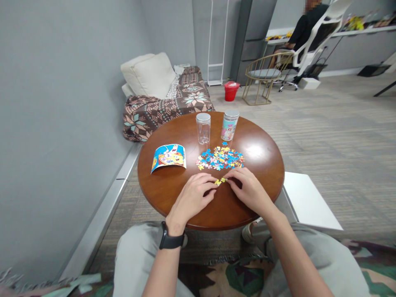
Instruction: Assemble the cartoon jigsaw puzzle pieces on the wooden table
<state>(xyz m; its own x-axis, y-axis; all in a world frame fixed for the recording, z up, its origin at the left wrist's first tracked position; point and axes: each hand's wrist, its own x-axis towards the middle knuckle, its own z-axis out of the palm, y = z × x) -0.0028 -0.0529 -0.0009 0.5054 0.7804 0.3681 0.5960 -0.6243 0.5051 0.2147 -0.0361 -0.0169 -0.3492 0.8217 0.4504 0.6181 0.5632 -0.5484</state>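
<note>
Near the front of the round brown table, my left hand (195,193) has its fingertips on a yellow jigsaw puzzle piece (218,182). Facing it, my right hand (248,188) pinches the edge of a second yellow puzzle piece (223,180). The two pieces lie side by side at the tabletop; whether they interlock is too small to tell. Just beyond my fingers spreads a loose pile of blue, yellow and pink puzzle pieces (220,158). To the left stands a curved picture sheet (168,156) with a cartoon on a blue background.
Behind the pile are a clear jar (203,131) and a printed jar (229,127), both with silver lids. A draped sofa (167,105) sits beyond the table (163,194). A red bin (230,90), a gold-framed chair (262,74) and a seated person are farther back.
</note>
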